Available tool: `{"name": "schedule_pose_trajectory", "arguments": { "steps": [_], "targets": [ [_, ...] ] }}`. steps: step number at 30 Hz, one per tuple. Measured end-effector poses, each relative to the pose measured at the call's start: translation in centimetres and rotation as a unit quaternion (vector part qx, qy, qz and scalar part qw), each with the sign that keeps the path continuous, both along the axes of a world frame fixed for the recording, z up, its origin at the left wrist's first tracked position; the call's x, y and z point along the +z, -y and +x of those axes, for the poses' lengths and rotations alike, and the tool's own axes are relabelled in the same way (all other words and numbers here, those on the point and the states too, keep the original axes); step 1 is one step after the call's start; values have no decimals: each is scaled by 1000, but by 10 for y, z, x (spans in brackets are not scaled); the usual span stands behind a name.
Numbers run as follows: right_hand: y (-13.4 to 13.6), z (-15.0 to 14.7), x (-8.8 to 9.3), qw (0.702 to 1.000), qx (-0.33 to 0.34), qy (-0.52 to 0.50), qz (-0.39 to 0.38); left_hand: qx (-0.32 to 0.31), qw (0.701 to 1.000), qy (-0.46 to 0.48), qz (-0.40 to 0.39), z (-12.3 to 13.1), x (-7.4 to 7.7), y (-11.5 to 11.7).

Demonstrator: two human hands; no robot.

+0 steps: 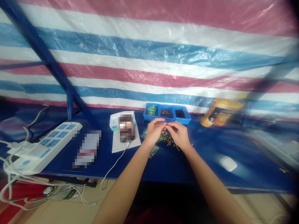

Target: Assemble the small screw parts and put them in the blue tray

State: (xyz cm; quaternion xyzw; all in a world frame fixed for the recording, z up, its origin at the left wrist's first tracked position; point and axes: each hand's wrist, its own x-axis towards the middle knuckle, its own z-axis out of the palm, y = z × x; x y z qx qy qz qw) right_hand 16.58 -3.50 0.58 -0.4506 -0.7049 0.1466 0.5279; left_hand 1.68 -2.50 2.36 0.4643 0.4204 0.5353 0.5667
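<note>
My left hand point(155, 130) and my right hand point(177, 132) meet at the fingertips, just in front of three joined blue bins point(166, 120). Both are closed in a pinch; whatever lies between the fingertips is too small to make out. Beneath and between them is a pile of small metal parts point(171, 141) on the blue table. Green plastic packets point(153, 151) lie beside the pile, partly covered by my left hand. The left bin holds a green packet point(151, 110), the middle one small metallic parts point(166, 114), the right one small dark parts point(179, 114).
A white power strip point(56, 138) with cables and a blurred flat item point(88, 149) lie left. A phone point(126, 129) on a cable rests on white packaging point(116, 144). To the right are a yellow-orange container point(221, 112) and a small white case point(228, 163).
</note>
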Motion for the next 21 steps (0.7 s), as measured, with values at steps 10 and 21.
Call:
{"name": "schedule_pose_trajectory", "arguments": {
  "steps": [10,21],
  "targets": [
    [-3,-1,-3,999,-9,-34,-13,10,1000,27,-10,1,3,1],
    [-2,0,-6,991,11,-25,-127,55,998,-2,24,1,-2,-4]
  ]
}}
